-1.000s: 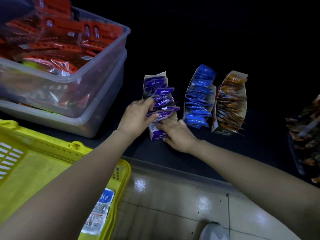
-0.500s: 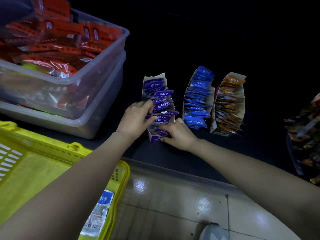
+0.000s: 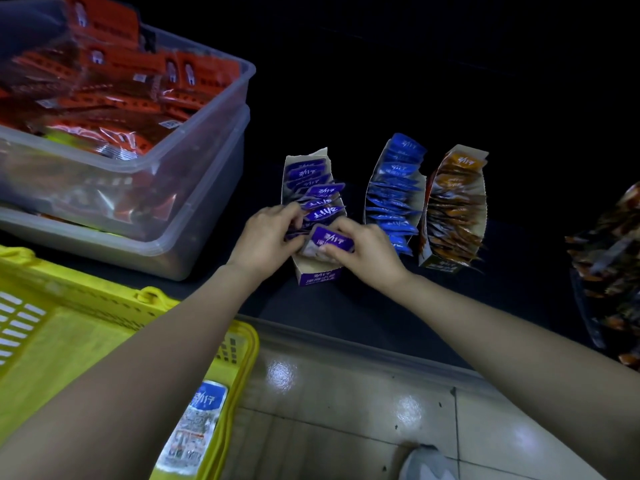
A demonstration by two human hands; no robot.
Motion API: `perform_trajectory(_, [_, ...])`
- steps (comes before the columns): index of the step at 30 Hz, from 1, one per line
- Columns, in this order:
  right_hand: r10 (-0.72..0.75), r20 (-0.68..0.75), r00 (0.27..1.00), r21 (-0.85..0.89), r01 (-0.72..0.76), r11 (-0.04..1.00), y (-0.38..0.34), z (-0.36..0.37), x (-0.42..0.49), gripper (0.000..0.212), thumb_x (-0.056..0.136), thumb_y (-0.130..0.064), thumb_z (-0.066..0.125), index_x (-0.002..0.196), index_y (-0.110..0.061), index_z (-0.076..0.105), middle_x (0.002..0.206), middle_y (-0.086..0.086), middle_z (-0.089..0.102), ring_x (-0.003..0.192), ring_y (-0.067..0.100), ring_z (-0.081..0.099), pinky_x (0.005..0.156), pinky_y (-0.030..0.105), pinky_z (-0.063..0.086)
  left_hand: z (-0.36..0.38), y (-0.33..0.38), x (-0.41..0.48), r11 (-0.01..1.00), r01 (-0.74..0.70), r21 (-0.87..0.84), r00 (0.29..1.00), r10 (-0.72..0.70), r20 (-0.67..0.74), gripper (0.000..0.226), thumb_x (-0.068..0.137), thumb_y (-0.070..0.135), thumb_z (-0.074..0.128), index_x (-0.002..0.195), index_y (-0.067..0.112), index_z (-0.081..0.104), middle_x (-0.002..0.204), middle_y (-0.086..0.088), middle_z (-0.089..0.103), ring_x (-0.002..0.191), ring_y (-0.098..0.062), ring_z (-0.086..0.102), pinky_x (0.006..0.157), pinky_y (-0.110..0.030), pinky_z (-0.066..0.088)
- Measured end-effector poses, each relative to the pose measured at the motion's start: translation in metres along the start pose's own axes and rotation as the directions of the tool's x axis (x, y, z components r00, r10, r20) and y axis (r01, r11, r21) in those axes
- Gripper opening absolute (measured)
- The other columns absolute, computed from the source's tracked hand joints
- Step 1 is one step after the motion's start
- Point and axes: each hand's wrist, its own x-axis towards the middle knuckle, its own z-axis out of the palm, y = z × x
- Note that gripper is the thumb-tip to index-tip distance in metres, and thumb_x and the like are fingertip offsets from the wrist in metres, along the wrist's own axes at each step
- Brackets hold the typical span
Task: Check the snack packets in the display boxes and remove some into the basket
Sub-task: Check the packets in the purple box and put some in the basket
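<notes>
A dark shelf (image 3: 329, 306) above a glossy tiled floor (image 3: 346, 410) carries the goods. At lower left a yellow plastic basket (image 3: 86, 299) stands against the shelf edge, and behind it two stacked clear plastic bins (image 3: 194, 133) hold red snack packets (image 3: 114, 102). Three open display boxes stand side by side on the shelf: a purple display box (image 3: 318, 276), a blue display box (image 3: 393, 199) and an orange display box (image 3: 453, 209), each packed with a row of upright packets. A loose heap of dark packets (image 3: 609, 271) lies at the far right. The person's left hand (image 3: 268, 233), fingers curled, grips the row of purple packets (image 3: 323, 202) in the first box, while the right hand (image 3: 367, 247) pinches a single purple packet (image 3: 330, 239) just above the front end of that box. One blue-and-white packet (image 3: 194, 431) lies in the basket, and the toe of a pale shoe (image 3: 426, 462) shows on the floor.
</notes>
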Motion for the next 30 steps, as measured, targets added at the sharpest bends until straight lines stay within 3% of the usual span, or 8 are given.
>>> perform_trajectory(4, [0.045,-0.08,0.996,0.085,-0.038,0.996,0.008,-0.01,0.005,0.028,0.085,-0.029,0.076,0.106,-0.014,0.065,0.097,0.0,0.071,0.086,0.015,0.067,0.069,0.042,0.055,-0.001,-0.004,-0.001,0.999,0.009,-0.049,1.0,-0.009,-0.014,0.025,0.084,0.026,0.073,0.091,0.015,0.051,0.096,0.004,0.061,0.089,-0.016,0.053,0.069,-0.03,0.036])
perform_trajectory(8, [-0.043,-0.07,0.997,0.07,0.047,0.996,0.006,-0.012,0.005,0.025,0.084,-0.02,0.076,0.103,-0.008,0.065,0.101,0.001,0.058,0.09,0.012,0.058,0.072,0.039,0.053,-0.002,-0.003,-0.005,1.0,-0.001,-0.031,0.998,-0.001,-0.056,0.023,0.084,0.027,0.075,0.094,0.015,0.059,0.102,0.002,0.065,0.095,-0.019,0.057,0.074,-0.034,0.046])
perform_trajectory(11, [-0.083,-0.03,0.996,0.003,0.083,0.997,0.004,-0.006,0.002,0.031,0.085,-0.017,0.074,0.113,-0.009,0.062,0.114,0.001,0.052,0.1,0.012,0.056,0.077,0.037,0.054,-0.001,-0.001,-0.007,1.0,0.014,-0.026,0.997,-0.016,-0.081,0.022,0.082,0.025,0.076,0.095,0.014,0.062,0.107,0.001,0.065,0.101,-0.02,0.058,0.078,-0.032,0.045])
perform_trajectory(16, [-0.126,-0.036,0.991,-0.176,0.118,0.977,-0.002,-0.002,0.003,0.042,0.082,-0.021,0.075,0.119,-0.013,0.057,0.116,0.001,0.055,0.102,0.016,0.056,0.068,0.03,0.046,-0.002,0.0,-0.008,1.0,0.017,-0.003,0.997,-0.018,-0.076,0.021,0.082,0.02,0.076,0.097,0.012,0.065,0.105,-0.002,0.064,0.102,-0.022,0.055,0.079,-0.029,0.04])
perform_trajectory(20, [-0.163,-0.066,0.984,-0.344,0.131,0.93,-0.003,0.003,0.007,0.042,0.077,-0.021,0.078,0.113,-0.012,0.059,0.107,0.003,0.061,0.101,0.022,0.052,0.082,0.037,0.045,-0.003,-0.002,-0.01,0.998,-0.032,0.051,0.999,0.032,-0.002,0.027,0.078,0.017,0.076,0.101,0.012,0.063,0.106,-0.004,0.064,0.109,-0.026,0.052,0.086,-0.029,0.038])
perform_trajectory(23, [-0.087,-0.093,0.992,-0.266,0.059,0.962,0.001,0.005,0.009,0.042,0.082,-0.025,0.075,0.118,-0.015,0.056,0.113,0.0,0.06,0.109,0.02,0.052,0.092,0.034,0.04,-0.005,0.0,-0.009,0.997,-0.025,0.07,1.0,0.026,-0.012,0.027,0.078,0.014,0.074,0.103,0.009,0.064,0.107,-0.006,0.066,0.112,-0.027,0.052,0.088,-0.033,0.042])
perform_trajectory(27, [-0.046,-0.088,0.995,-0.197,0.028,0.98,0.0,0.007,0.01,0.04,0.086,-0.027,0.073,0.118,-0.014,0.054,0.115,-0.002,0.066,0.102,0.017,0.059,0.09,0.024,0.029,-0.004,0.0,-0.006,0.997,0.024,0.069,0.998,-0.02,-0.06,0.02,0.082,0.011,0.071,0.102,0.009,0.067,0.105,-0.009,0.067,0.114,-0.025,0.053,0.088,-0.036,0.045])
perform_trajectory(30, [-0.053,-0.053,0.997,-0.23,0.039,0.972,0.002,0.008,0.011,0.039,0.086,-0.028,0.072,0.116,-0.013,0.052,0.116,-0.001,0.061,0.097,0.015,0.057,0.09,0.026,0.028,0.0,-0.001,-0.005,0.995,0.06,0.076,0.996,-0.055,-0.069,0.018,0.084,0.015,0.07,0.102,0.012,0.068,0.108,-0.009,0.066,0.115,-0.022,0.053,0.088,-0.035,0.046])
